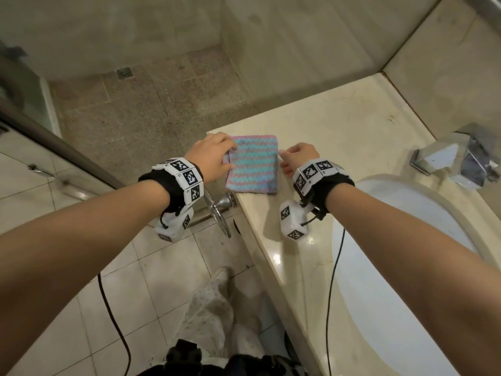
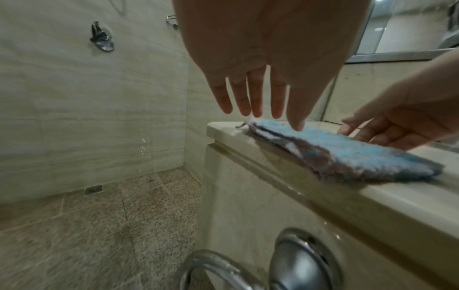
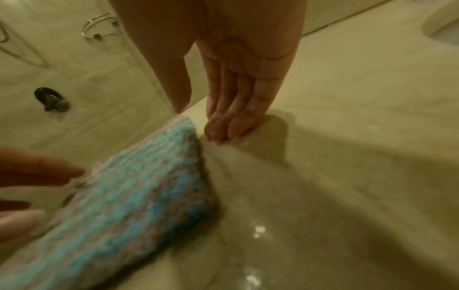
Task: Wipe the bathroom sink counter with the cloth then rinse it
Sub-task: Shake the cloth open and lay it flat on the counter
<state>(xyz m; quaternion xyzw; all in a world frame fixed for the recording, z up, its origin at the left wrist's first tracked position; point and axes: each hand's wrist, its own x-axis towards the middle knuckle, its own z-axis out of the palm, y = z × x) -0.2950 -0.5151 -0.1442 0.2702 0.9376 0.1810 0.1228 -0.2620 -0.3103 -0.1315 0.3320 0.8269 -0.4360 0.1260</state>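
A folded cloth [image 1: 252, 164] with pink and teal stripes lies flat on the beige counter [image 1: 330, 123], near its left end. My left hand [image 1: 226, 156] is at the cloth's left edge with its fingers straight. In the left wrist view the left hand [image 2: 263, 115] hovers over the cloth [image 2: 347, 153], with only the thumb tip touching it. My right hand [image 1: 284, 160] is at the cloth's right edge. In the right wrist view, the straight fingers of the right hand [image 3: 198, 119] rest on the wet counter [image 3: 347, 137] beside the cloth [image 3: 139, 186]. Neither hand grips the cloth.
The white sink basin [image 1: 401, 213] is set in the counter to the right, with a chrome faucet [image 1: 450, 161] behind it. A chrome ring fitting [image 1: 219, 210] sticks out below the counter's left end. Beyond that is the shower floor [image 1: 151, 109]. Cables hang from both wrists.
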